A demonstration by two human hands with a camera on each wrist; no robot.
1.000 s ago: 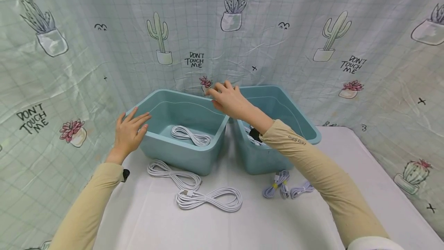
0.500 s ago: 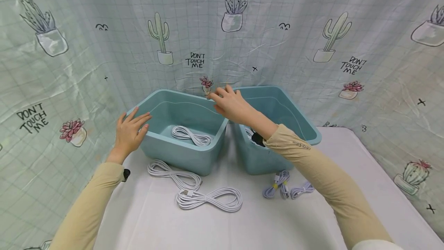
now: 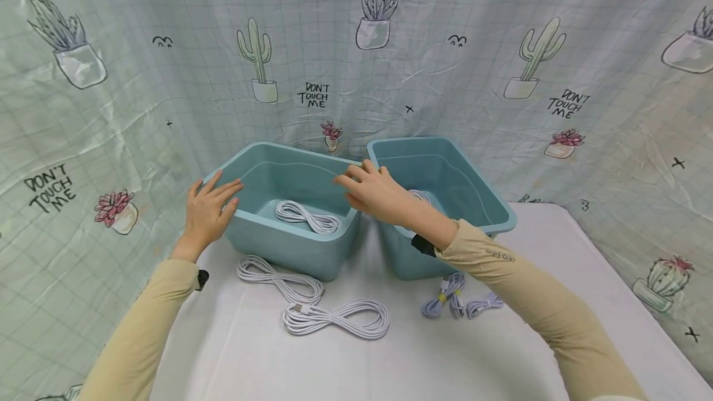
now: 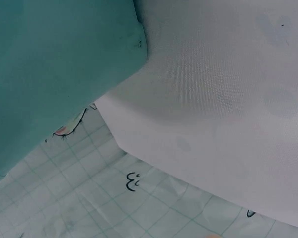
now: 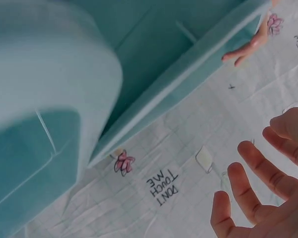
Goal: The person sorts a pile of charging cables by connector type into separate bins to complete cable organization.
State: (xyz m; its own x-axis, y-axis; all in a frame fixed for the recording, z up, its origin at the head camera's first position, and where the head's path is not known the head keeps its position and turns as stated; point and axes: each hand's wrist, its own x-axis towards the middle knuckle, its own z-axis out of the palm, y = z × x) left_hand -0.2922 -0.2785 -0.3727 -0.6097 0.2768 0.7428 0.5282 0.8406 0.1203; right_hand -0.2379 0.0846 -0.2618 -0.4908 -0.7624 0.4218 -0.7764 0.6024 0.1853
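Note:
Two teal plastic bins stand side by side at the back of the white table. My left hand (image 3: pixel 208 206) rests flat, fingers straight, on the left rim of the left bin (image 3: pixel 289 232). A coiled white cable (image 3: pixel 307 216) lies inside that bin. My right hand (image 3: pixel 370 190) hovers with fingers spread and holding nothing above the gap between the left bin and the right bin (image 3: pixel 501 223). Its fingers (image 5: pixel 253 183) show bare in the right wrist view. Another white cable (image 3: pixel 419 195) peeks out in the right bin behind my wrist.
On the table (image 3: pixel 390 364) in front of the bins lie two white coiled cables (image 3: pixel 278 280) (image 3: pixel 334 319) and two small bluish cable bundles (image 3: pixel 445 296) (image 3: pixel 483 303). A cactus-print curtain (image 3: pixel 445 67) closes off the back and sides.
My right hand has drawn back toward me and lower, from the bins' far rim to above the gap between them. The left hand has stayed on its rim.

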